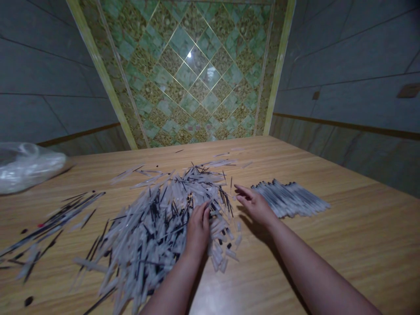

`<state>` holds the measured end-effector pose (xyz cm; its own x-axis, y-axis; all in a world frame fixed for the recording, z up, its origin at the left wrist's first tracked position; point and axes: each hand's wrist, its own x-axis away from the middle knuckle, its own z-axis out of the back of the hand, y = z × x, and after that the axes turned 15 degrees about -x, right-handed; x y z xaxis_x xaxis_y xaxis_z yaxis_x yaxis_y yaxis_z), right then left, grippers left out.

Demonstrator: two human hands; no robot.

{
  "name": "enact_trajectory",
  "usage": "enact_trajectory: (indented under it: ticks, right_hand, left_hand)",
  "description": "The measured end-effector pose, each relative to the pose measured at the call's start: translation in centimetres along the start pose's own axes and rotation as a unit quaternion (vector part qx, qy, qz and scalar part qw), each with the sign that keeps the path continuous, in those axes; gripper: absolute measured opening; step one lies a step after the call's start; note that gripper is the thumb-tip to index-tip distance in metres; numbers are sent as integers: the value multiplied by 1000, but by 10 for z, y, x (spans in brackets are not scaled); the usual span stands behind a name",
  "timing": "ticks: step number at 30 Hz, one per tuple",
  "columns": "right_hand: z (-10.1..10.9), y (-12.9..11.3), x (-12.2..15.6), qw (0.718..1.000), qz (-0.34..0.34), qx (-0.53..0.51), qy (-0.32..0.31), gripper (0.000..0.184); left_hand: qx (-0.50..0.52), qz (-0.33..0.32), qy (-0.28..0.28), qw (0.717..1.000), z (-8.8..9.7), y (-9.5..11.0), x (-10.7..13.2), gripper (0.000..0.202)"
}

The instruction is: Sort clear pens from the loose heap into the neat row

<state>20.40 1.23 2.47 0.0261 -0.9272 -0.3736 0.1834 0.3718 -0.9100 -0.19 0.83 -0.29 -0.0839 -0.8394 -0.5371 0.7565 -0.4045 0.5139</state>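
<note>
A big heap of loose pen parts (144,245), mostly clear barrels and thin black refills, spreads over the wooden table. My left hand (197,229) rests at the heap's right side, its fingers curled together; whatever is between them is hidden. Just right of the heap, my right hand (256,205) is above the table with fingers stretched apart, and nothing shows in it. Beyond its fingertips lie thin black refills (226,201). Small clear caps (218,256) are scattered between my two forearms. Beside my right hand sits a neat row of pens with black ends (290,199).
A clear plastic bag (31,166) lies at the table's left edge. More dark refills and barrels (55,223) are strewn on the left, with a black bit (29,301) near the front. A green and gold tiled wall (197,74) stands behind the table (361,245).
</note>
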Motion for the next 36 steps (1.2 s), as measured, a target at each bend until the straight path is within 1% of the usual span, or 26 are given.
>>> enact_trajectory:
  ticks: [1,2,4,5,8,12,15,18,24,29,33,34,36]
  right_hand:
    - [4,2,1,999,-23,29,-14,36]
    - [7,3,3,996,-47,61,-41,31]
    - [10,5,10,984,-88,120,-95,24]
    - [10,6,14,978,-102,143,-110,23]
    - [4,9,24,969,-123,180,-114,22]
    - [-3,13,31,968,-134,174,-119,26]
    - [-4,16,32,971,-133,165,-114,30]
    - [-2,20,32,974,-129,160,-99,31]
    - [-4,28,32,982,-112,141,-60,29]
    - [-7,28,32,984,-84,150,-40,25]
    - [-12,21,33,985,-68,152,-34,23]
    - [-14,18,34,986,-60,150,-40,23]
    - [-19,11,35,986,-39,143,-74,20]
  left_hand:
    - [3,6,8,1000,0,0,0,31]
    - [7,9,13,1000,0,0,-1,31]
    - [13,6,16,1000,0,0,-1,31]
    - [16,3,16,1000,0,0,0,31]
    - [20,-8,18,1000,0,1,1,31]
    - [20,-15,8,1000,-1,1,2,31]
    - [22,-13,4,1000,-1,1,2,32]
    - [24,3,11,1000,0,1,1,32]
    - [17,15,17,1000,0,1,1,34]
    - [25,13,22,999,0,0,2,33]
    - [28,27,40,998,1,1,1,34]
    - [26,30,43,998,1,1,1,34]
    - [16,35,45,998,2,1,0,35]
